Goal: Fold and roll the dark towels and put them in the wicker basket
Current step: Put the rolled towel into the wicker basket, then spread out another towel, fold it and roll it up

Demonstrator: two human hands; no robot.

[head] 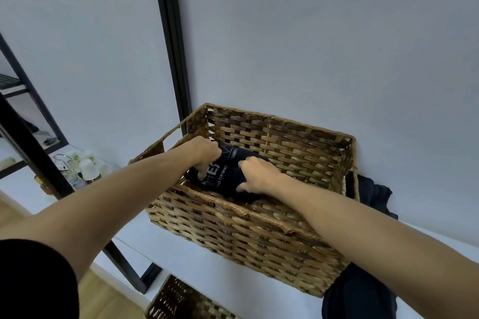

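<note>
A brown wicker basket [233, 235] stands on a white shelf against the wall. Inside it, at the left end, lies a rolled dark towel [225, 171] with pale printed lettering. My left hand [204, 153] grips the roll's far left part, fingers curled over it. My right hand [256, 176] holds the roll's near right part, thumb underneath. Both forearms reach over the basket's front rim. More dark towels [363, 290] hang off the shelf at the basket's right end.
A second wicker basket [178, 303] shows on a lower level at the bottom edge. A black metal frame [171, 41] runs up the wall behind the basket. At the left, a black post [39, 163] stands before a counter with white cups and glassware [83, 166].
</note>
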